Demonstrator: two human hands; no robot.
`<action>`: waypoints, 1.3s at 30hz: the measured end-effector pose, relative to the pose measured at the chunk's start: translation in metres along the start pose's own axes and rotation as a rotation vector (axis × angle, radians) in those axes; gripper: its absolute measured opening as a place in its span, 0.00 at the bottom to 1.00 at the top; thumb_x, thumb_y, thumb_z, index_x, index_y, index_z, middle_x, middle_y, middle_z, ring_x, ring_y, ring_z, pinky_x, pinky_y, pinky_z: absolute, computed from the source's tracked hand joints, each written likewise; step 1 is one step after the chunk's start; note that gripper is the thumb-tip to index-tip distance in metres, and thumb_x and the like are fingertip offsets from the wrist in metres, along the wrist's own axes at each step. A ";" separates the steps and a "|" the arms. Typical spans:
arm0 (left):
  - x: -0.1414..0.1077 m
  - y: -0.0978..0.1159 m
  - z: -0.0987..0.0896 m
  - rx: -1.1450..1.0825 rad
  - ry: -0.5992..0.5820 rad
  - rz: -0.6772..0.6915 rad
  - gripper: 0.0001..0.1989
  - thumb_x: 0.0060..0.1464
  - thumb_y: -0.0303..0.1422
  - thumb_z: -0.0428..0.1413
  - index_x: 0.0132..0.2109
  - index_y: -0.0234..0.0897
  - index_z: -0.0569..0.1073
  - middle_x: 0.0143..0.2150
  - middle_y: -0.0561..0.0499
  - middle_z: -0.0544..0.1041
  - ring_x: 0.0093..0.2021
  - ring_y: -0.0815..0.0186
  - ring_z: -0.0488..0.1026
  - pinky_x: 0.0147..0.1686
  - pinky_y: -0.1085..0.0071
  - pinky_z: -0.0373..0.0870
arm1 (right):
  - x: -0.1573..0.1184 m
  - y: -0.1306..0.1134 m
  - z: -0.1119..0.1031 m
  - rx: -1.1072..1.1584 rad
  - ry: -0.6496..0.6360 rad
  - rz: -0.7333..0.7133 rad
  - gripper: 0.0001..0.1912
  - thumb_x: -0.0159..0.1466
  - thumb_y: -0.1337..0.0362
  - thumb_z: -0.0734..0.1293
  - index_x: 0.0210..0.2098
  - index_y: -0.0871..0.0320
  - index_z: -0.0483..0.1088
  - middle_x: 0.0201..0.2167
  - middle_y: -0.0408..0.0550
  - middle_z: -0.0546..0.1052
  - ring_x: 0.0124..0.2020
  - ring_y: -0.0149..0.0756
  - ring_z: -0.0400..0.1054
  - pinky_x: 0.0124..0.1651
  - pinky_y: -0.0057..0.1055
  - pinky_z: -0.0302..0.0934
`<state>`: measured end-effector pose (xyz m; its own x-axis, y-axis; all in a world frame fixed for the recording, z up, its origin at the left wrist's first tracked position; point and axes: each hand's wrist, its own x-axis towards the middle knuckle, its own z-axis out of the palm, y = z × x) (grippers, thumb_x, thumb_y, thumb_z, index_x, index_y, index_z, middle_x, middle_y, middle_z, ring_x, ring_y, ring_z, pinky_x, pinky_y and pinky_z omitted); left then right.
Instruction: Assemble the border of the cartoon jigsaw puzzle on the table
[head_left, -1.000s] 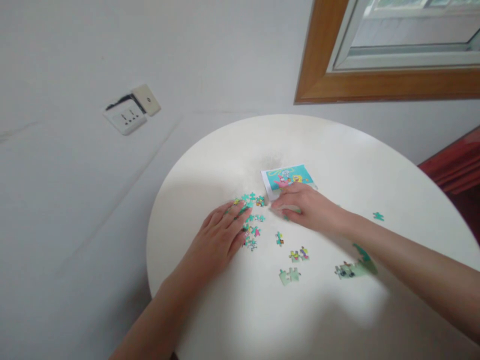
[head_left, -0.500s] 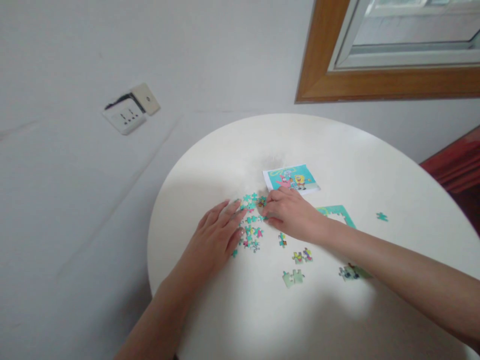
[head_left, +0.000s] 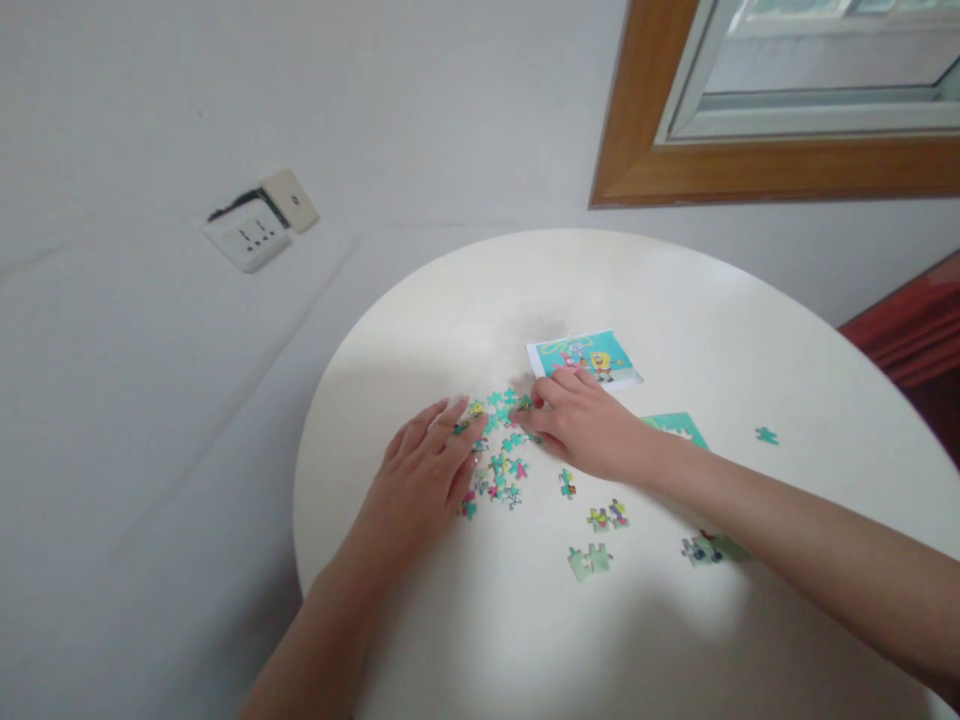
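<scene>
Several small teal jigsaw pieces lie in a loose cluster on the white table, some with pink and yellow print. My left hand rests flat over the cluster's left side, fingers spread, covering some pieces. From the right, my right hand reaches in; its index finger is stretched out and touches pieces at the cluster's upper right. No piece shows gripped in it. Just beyond is a printed cartoon picture card. A partly assembled teal puzzle border shows behind my right forearm, which hides part of it.
Joined yellow and purple pieces, a pale green pair and a grey-black group lie nearer me. One teal piece sits alone at the right. The round table stands by a wall with a socket.
My left hand has shifted slightly left, uncovering more pieces, including a yellow one. My right index finger has stretched further left over the pieces, and some pieces have been spread a little.
</scene>
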<state>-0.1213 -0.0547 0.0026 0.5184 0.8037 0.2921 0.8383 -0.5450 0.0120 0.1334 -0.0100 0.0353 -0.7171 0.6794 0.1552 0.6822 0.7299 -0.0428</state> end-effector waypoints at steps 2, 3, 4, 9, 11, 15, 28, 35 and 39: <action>-0.002 0.000 0.000 0.023 -0.010 -0.011 0.22 0.70 0.36 0.44 0.67 0.39 0.66 0.70 0.41 0.63 0.69 0.49 0.58 0.65 0.48 0.62 | -0.005 0.000 0.002 -0.048 0.017 -0.045 0.16 0.70 0.65 0.62 0.54 0.50 0.76 0.42 0.53 0.73 0.47 0.48 0.62 0.52 0.45 0.49; -0.003 0.000 0.000 0.029 -0.022 -0.009 0.22 0.70 0.38 0.44 0.67 0.40 0.66 0.70 0.41 0.62 0.70 0.48 0.57 0.65 0.47 0.62 | -0.008 0.000 0.002 -0.066 0.026 -0.065 0.16 0.70 0.65 0.62 0.54 0.50 0.75 0.42 0.53 0.73 0.47 0.48 0.62 0.53 0.45 0.48; -0.004 0.000 0.000 0.032 -0.038 -0.001 0.22 0.70 0.39 0.44 0.66 0.41 0.67 0.71 0.41 0.61 0.70 0.48 0.56 0.65 0.47 0.61 | -0.011 0.001 0.002 -0.085 0.033 -0.083 0.16 0.71 0.65 0.61 0.54 0.51 0.75 0.43 0.53 0.73 0.47 0.48 0.62 0.53 0.45 0.48; -0.008 0.005 -0.002 0.026 -0.084 0.054 0.23 0.69 0.42 0.47 0.67 0.47 0.65 0.73 0.43 0.56 0.73 0.48 0.52 0.68 0.44 0.56 | -0.018 0.001 -0.003 -0.153 0.036 -0.117 0.16 0.72 0.66 0.59 0.53 0.53 0.75 0.44 0.54 0.74 0.46 0.49 0.62 0.51 0.44 0.48; -0.007 0.005 -0.003 0.013 -0.096 0.065 0.23 0.69 0.42 0.47 0.67 0.47 0.65 0.73 0.43 0.57 0.72 0.49 0.53 0.67 0.45 0.57 | -0.017 0.002 -0.005 -0.123 0.040 -0.103 0.15 0.72 0.65 0.60 0.52 0.52 0.76 0.43 0.53 0.74 0.45 0.47 0.63 0.49 0.43 0.48; -0.004 0.000 -0.003 0.004 -0.054 0.001 0.23 0.70 0.39 0.45 0.67 0.42 0.65 0.71 0.41 0.60 0.71 0.50 0.56 0.66 0.48 0.61 | -0.010 0.008 -0.004 -0.020 0.054 -0.049 0.16 0.70 0.64 0.61 0.53 0.52 0.75 0.42 0.52 0.74 0.44 0.45 0.63 0.47 0.40 0.49; -0.003 -0.007 0.000 -0.039 -0.040 -0.043 0.21 0.69 0.36 0.46 0.65 0.46 0.68 0.71 0.43 0.62 0.69 0.50 0.58 0.65 0.48 0.61 | -0.002 0.039 0.003 0.144 0.003 0.036 0.26 0.65 0.74 0.60 0.59 0.50 0.72 0.52 0.54 0.74 0.53 0.47 0.62 0.49 0.40 0.52; -0.002 0.001 -0.001 -0.078 -0.102 0.031 0.20 0.69 0.35 0.47 0.65 0.48 0.69 0.72 0.46 0.59 0.71 0.52 0.56 0.67 0.49 0.60 | 0.006 0.038 0.011 0.120 0.035 0.040 0.20 0.71 0.65 0.58 0.59 0.49 0.72 0.58 0.54 0.72 0.57 0.49 0.60 0.53 0.43 0.51; -0.001 0.001 -0.002 -0.094 -0.096 0.043 0.20 0.69 0.35 0.47 0.65 0.47 0.68 0.72 0.44 0.59 0.71 0.52 0.55 0.67 0.48 0.59 | 0.025 0.036 0.012 0.141 0.024 0.068 0.18 0.69 0.63 0.62 0.57 0.51 0.73 0.56 0.53 0.73 0.56 0.48 0.60 0.53 0.42 0.51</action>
<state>-0.1217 -0.0562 0.0046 0.5707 0.7961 0.2015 0.7980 -0.5955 0.0925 0.1382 0.0340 0.0262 -0.6649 0.7271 0.1708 0.7013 0.6865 -0.1920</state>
